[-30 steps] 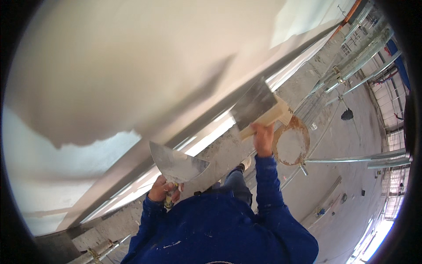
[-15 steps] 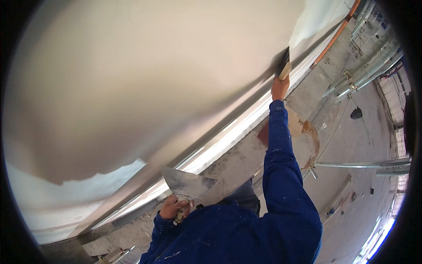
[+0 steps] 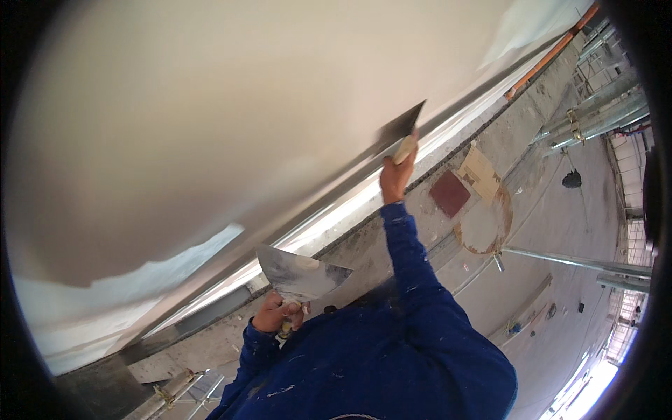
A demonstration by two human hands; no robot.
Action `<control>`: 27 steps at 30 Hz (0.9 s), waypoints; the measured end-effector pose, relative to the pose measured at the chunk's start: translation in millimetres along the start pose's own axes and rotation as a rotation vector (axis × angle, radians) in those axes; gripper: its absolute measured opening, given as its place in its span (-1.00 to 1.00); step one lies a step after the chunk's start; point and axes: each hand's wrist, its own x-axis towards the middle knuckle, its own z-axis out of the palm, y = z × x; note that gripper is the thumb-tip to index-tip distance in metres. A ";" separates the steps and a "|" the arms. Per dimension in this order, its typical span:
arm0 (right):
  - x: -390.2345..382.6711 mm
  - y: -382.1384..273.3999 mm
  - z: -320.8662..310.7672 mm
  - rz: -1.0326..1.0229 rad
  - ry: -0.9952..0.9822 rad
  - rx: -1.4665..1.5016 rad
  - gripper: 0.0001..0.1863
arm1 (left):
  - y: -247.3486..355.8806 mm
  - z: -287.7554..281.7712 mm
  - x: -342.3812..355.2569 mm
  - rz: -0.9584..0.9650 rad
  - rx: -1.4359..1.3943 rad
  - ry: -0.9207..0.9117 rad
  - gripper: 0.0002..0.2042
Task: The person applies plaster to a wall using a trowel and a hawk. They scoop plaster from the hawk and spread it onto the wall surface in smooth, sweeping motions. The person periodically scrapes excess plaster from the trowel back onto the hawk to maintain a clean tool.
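My right hand (image 3: 397, 178) is closed round the pale handle of a broad plastering knife (image 3: 402, 124). That tool's dark blade lies against or very close to the wall (image 3: 231, 133), near its lower edge. Low in front of my body, my left hand (image 3: 275, 313) grips the handle of a wide putty knife (image 3: 301, 276). Its metal blade is turned up and carries whitish smears of filler. The wall surface is mostly smooth beige, with paler, whiter patches at the lower left and upper right. Blue sleeves cover both my forearms.
Beside the wall runs a concrete ledge (image 3: 371, 241). A dark red square piece (image 3: 449, 194) and a tan cardboard sheet (image 3: 480, 171) lie by a round stained patch. Metal scaffold tubes (image 3: 595, 126) stand at the right, and an orange pipe (image 3: 549, 56) follows the wall's base.
My right hand has drawn the plastering knife back along the wall, leftward and nearer to me. The red square has come fully into view. My left hand keeps its putty knife nearly in place.
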 end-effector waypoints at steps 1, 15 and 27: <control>-14.6 -2.6 4.7 -0.089 0.001 -0.015 -0.19 | -0.1 2.1 -1.4 0.011 -0.016 0.015 -0.69; -169.7 -29.8 -25.6 0.027 -0.433 0.302 -0.46 | -9.6 4.2 -7.9 0.154 0.038 0.035 -0.59; -127.8 -102.2 -178.5 0.348 -0.353 0.926 -0.65 | -5.6 33.1 32.4 0.083 0.140 -0.263 -0.74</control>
